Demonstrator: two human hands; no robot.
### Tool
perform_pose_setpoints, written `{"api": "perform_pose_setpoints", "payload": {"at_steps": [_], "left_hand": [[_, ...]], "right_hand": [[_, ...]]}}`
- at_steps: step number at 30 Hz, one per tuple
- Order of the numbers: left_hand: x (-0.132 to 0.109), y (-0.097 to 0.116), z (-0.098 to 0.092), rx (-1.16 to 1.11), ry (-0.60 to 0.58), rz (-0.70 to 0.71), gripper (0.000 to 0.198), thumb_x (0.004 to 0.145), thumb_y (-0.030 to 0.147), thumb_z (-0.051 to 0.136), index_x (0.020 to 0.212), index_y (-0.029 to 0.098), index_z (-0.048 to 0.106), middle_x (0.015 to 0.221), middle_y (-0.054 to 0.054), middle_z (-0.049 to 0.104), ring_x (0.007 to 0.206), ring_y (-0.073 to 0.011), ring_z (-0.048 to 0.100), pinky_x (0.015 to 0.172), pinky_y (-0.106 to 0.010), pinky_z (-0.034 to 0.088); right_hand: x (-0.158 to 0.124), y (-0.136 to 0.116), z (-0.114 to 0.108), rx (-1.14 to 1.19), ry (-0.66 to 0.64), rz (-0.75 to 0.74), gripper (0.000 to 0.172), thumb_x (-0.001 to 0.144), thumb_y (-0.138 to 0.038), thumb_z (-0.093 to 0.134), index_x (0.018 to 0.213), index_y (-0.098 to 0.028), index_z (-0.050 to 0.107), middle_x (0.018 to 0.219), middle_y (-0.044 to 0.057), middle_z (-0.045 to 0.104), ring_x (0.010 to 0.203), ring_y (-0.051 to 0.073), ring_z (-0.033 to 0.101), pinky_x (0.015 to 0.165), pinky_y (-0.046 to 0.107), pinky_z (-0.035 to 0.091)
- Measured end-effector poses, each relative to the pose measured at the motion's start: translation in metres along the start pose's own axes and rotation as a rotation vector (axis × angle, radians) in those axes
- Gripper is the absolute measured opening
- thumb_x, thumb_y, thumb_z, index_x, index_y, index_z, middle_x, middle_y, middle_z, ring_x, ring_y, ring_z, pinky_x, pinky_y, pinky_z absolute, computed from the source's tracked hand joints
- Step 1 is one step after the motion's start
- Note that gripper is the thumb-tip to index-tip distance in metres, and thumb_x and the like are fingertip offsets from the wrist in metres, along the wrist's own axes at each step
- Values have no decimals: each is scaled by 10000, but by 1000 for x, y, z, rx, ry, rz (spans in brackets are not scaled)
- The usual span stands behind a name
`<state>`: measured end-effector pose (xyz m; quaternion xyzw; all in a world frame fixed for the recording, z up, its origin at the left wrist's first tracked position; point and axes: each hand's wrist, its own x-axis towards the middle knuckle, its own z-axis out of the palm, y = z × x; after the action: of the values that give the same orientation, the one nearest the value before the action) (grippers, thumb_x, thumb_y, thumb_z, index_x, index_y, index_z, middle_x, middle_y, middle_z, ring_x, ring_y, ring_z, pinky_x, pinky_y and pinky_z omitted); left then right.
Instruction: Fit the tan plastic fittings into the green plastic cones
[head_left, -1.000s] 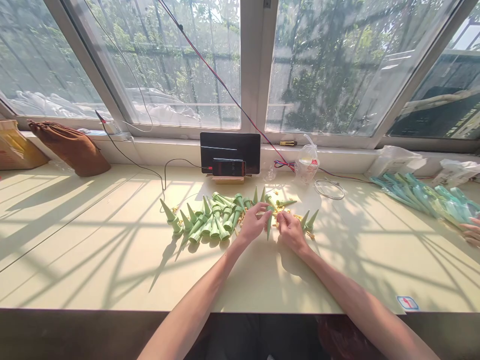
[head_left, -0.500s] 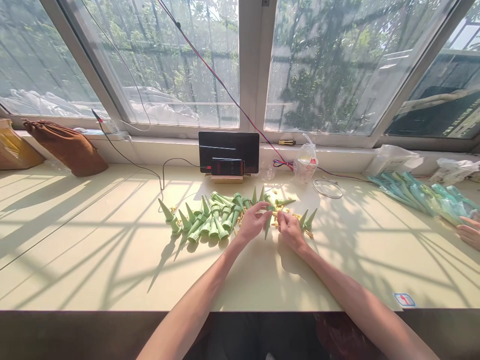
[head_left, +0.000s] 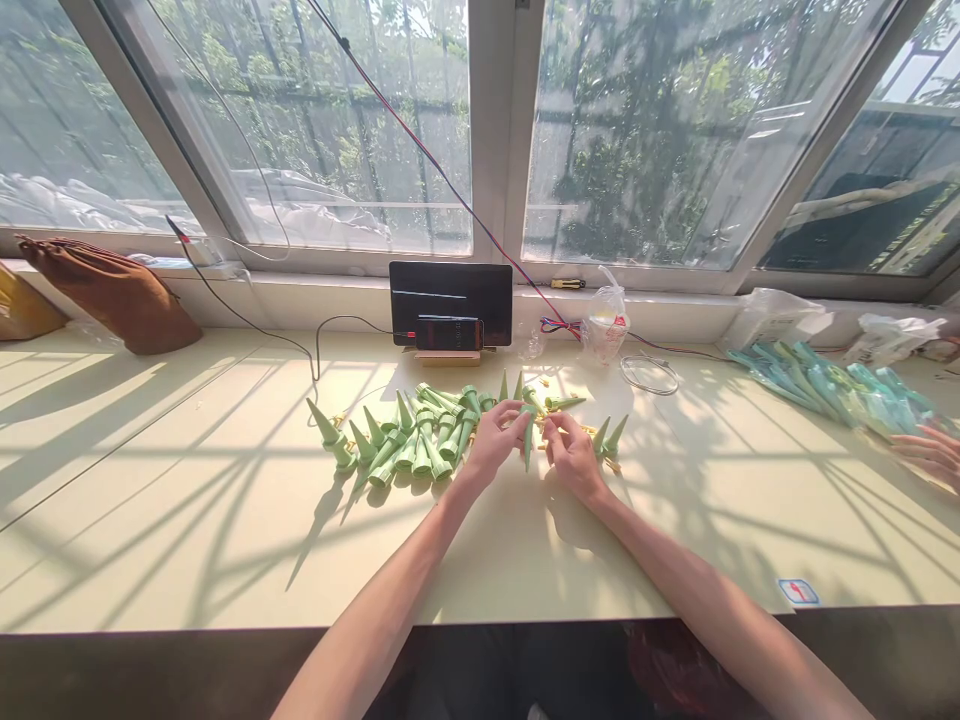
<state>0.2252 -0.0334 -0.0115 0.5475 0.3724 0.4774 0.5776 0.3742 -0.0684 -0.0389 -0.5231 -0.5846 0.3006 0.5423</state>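
Observation:
My left hand [head_left: 496, 437] is closed on a green plastic spike [head_left: 529, 445], which points downward between my two hands. Close beside it, my right hand [head_left: 572, 450] has its thumb and fingers pinched near the spike's upper end; a small yellowish piece [head_left: 550, 424] shows at the fingertips. Left of my hands lies a heap of green cone-shaped spikes [head_left: 424, 440], some upright and some on their sides. Two more green spikes [head_left: 609, 437] stand right of my right hand. Small yellow pieces [head_left: 541, 385] lie scattered behind and around my hands.
A tablet [head_left: 450, 290] with a phone [head_left: 448, 332] before it stands at the back. Beside them are a bagged cup [head_left: 606, 325] and a coiled cable [head_left: 649, 375]. Teal plastic-wrapped items [head_left: 832, 385] and another person's hand [head_left: 930, 452] are at right, a brown pouch [head_left: 112, 290] at left.
The view has shifted slightly, moving everything a little left. My right hand's fingers have opened slightly from a tighter curl beside the spike. The other person's hand has moved inward.

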Motion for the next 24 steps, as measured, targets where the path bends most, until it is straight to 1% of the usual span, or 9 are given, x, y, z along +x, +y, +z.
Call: {"api": "perform_pose_setpoints", "payload": {"at_steps": [3, 7, 11, 14, 17, 18, 20, 22, 24], "left_hand": [[0, 1, 0, -7, 5, 1, 463, 740, 523, 754, 1001, 158, 637, 859, -61, 661, 586, -122, 617, 496, -255, 535], [0, -2, 0, 37, -17, 41, 440, 763, 507, 736, 1016, 162, 634, 884, -61, 643, 594, -117, 610, 484, -242, 526], [1, -8, 0, 85, -35, 79, 426, 795, 496, 704, 1048, 165, 614, 962, -67, 628, 557, -96, 599, 478, -237, 513], [2, -9, 0, 112, -39, 99, 429, 809, 497, 686, 1063, 161, 603, 1023, -79, 621, 515, -78, 584, 470, -237, 496], [1, -9, 0, 149, -47, 127, 399, 827, 489, 665, 1054, 166, 604, 1031, -74, 628, 483, -65, 556, 467, -235, 476], [1, -9, 0, 167, -46, 139, 383, 834, 483, 658, 1049, 170, 608, 1004, -65, 635, 481, -66, 549, 470, -233, 471], [-1, -8, 0, 214, -43, 162, 346, 851, 463, 642, 1049, 181, 619, 880, -33, 643, 490, -79, 543, 489, -229, 464], [-2, -7, 1, 263, -43, 177, 310, 870, 434, 623, 1061, 189, 630, 716, 6, 609, 487, -91, 525, 504, -226, 453], [-4, -6, 1, 306, -43, 186, 284, 886, 400, 603, 1077, 193, 637, 630, 26, 575, 476, -95, 499, 505, -223, 442]], "right_hand": [[0, 1, 1, 10, -14, -8, 333, 933, -542, 494, 938, -215, 559, 767, 10, 589, 490, 127, 520, 481, 270, 435], [0, 1, 0, 16, -20, -10, 319, 937, -529, 490, 885, -218, 544, 619, -26, 519, 468, 137, 490, 471, 270, 411], [-1, -3, -3, -40, -11, -22, 326, 940, -519, 479, 858, -213, 556, 535, -44, 475, 459, 141, 467, 493, 275, 405], [-2, -3, -4, -45, -8, -15, 323, 940, -508, 480, 861, -208, 568, 508, -49, 458, 456, 141, 453, 495, 276, 392], [-1, 0, -4, -17, -17, -11, 297, 940, -484, 492, 845, -212, 563, 509, -51, 446, 460, 138, 443, 487, 272, 372], [-1, 1, -4, 1, -23, -8, 289, 940, -475, 495, 833, -214, 558, 512, -52, 440, 460, 135, 440, 483, 269, 366], [0, 3, -4, 46, -42, 6, 284, 941, -462, 497, 807, -217, 544, 506, -57, 421, 453, 129, 426, 471, 264, 351], [1, 4, -5, 96, -66, 27, 287, 940, -458, 502, 786, -217, 532, 491, -63, 409, 438, 121, 406, 457, 259, 337], [2, 3, -5, 142, -85, 50, 294, 934, -463, 513, 777, -215, 526, 475, -67, 406, 421, 113, 386, 446, 255, 325]]}}
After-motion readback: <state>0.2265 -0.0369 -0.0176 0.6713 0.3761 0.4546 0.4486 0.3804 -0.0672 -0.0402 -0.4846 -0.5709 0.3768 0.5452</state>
